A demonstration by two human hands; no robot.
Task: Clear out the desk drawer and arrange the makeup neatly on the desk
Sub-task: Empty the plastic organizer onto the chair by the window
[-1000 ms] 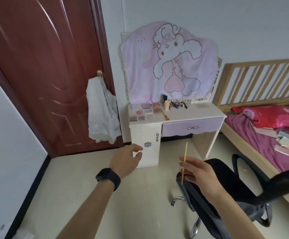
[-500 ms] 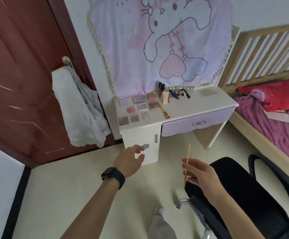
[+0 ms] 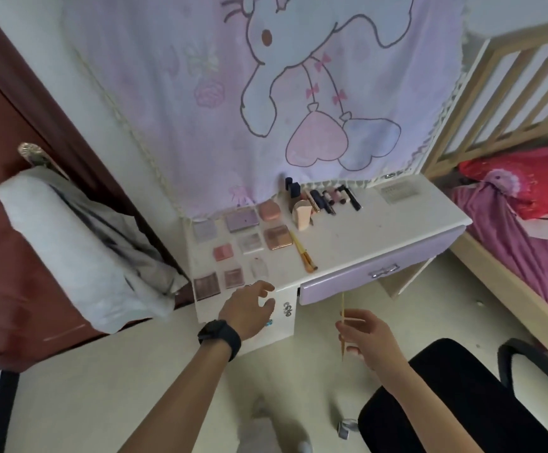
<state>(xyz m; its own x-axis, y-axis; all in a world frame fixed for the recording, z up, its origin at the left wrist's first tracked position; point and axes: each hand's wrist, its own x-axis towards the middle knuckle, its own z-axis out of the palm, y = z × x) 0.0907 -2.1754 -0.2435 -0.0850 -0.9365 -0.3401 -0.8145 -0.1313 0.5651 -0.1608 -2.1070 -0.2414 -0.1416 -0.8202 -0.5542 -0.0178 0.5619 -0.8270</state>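
Lilac drawer [image 3: 374, 276] shut; palettes [image 3: 277, 237] in rows, tubes [image 3: 328, 199] apparently side by side, on desk [image 3: 380, 230]

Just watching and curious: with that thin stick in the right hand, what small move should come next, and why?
Probably carry the stick forward and lay it on the desk beside the brush: the right hand pinches it short of the desk, where makeup lies in rows.

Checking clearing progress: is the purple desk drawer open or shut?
Shut: the purple drawer front sits tucked under the desktop edge, none of its inside showing.
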